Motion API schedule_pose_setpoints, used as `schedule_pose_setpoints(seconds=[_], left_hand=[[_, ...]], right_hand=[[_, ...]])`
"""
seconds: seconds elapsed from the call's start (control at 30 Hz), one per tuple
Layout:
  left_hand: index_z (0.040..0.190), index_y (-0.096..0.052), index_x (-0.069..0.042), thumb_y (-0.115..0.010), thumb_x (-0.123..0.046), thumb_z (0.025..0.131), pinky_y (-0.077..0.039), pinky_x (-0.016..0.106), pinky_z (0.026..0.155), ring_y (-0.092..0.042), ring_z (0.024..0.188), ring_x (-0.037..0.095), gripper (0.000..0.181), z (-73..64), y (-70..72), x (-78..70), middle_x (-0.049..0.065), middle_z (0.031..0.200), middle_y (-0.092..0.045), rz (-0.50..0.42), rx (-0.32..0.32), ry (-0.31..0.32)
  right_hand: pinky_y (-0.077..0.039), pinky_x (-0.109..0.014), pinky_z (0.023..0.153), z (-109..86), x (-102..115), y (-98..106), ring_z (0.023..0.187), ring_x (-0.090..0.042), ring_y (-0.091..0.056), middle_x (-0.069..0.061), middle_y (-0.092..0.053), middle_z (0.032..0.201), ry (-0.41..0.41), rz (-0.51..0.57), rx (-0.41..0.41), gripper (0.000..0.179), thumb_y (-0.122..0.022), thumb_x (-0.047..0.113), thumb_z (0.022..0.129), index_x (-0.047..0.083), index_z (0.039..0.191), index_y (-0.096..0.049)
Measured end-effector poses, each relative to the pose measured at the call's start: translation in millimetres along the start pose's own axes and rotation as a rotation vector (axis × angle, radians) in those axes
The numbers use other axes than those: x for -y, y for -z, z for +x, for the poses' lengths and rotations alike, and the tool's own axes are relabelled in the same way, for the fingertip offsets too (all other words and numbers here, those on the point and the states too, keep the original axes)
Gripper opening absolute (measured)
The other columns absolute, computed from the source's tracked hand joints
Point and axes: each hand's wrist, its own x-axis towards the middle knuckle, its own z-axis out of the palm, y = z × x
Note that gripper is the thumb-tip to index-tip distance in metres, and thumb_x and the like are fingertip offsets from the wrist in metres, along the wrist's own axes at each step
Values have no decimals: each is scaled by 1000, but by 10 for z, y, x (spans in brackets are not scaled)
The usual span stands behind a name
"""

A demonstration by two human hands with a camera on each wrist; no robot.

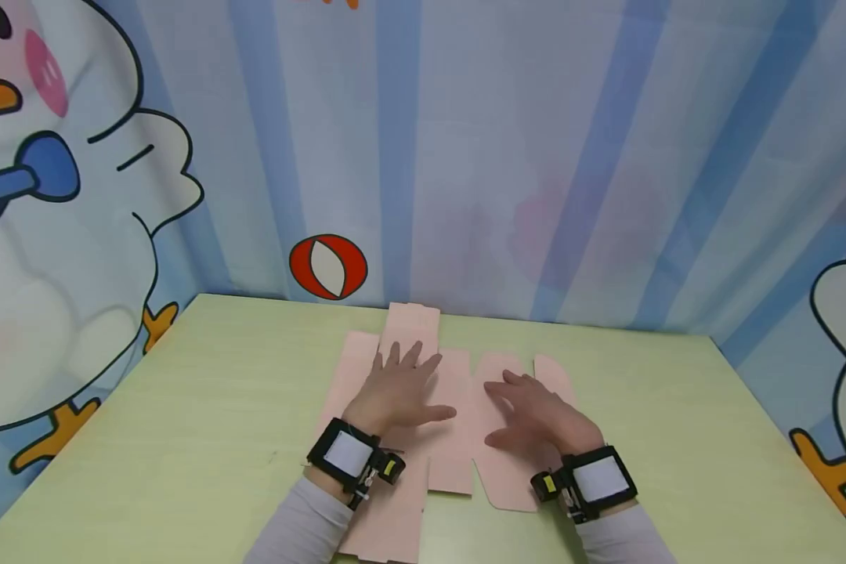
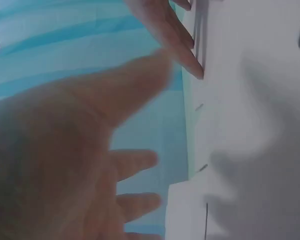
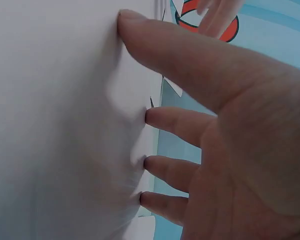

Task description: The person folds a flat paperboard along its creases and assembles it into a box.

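A pink flat cardboard box blank (image 1: 451,462) lies unfolded on the table, with slits between its panels and rounded flaps on the right side. Above its left panels, my left hand (image 1: 395,392) is spread with straight fingers and the thumb out to the right. In the left wrist view, that hand's fingers stand apart from the pale cardboard surface (image 2: 240,120). My right hand (image 1: 536,415) is over the right flaps, fingers slightly bent. The right wrist view has its fingertips (image 3: 149,116) right at the cardboard, spread and pressing on it.
The light green table (image 1: 211,407) extends on both sides of the cardboard. Behind it hangs a blue striped curtain (image 1: 465,157) with a printed red and white ball (image 1: 356,266) and a large cartoon duck (image 1: 63,298) at left. Each wrist wears a strapped camera.
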Motion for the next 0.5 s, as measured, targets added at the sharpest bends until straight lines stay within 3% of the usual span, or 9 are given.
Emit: schedule_pose_setpoints(seconds=[0.13, 0.3, 0.4, 0.5], left_hand=[[139, -39, -22, -66, -58, 72, -29, 54, 100, -31, 128, 42, 81, -102, 75, -97, 9, 143, -35, -52, 77, -13], [137, -43, -21, -68, -52, 73, -40, 46, 94, -47, 119, 30, 75, -258, 119, -241, 6, 132, -49, -27, 148, -29], [133, -47, -19, -71, -48, 72, -46, 40, 85, -57, 103, 21, 72, -323, 95, -319, 5, 116, -60, 0, 155, -57], [126, -53, -17, -72, -49, 70, -48, 38, 75, -59, 87, 22, 67, -369, 19, -379, 7, 103, -62, 48, 126, -88]], right_hand=[[-23, -55, 102, 4, -18, -6, 132, -40, -22, -20, -29, 144, 33, 19, -18, 74, -72, 40, 74, 11, 136, -44], [-24, -57, 101, 28, 3, -58, 130, -44, -23, -24, -28, 143, 35, -25, -7, 75, -67, 44, 77, 9, 137, -40], [-25, -55, 101, 0, 29, -68, 130, -44, -24, -25, -28, 142, 31, -52, -5, 75, -65, 46, 78, 8, 138, -39], [-26, -55, 101, -42, 37, -68, 130, -43, -25, -24, -28, 143, 23, -65, -7, 76, -63, 48, 79, 9, 139, -38]])
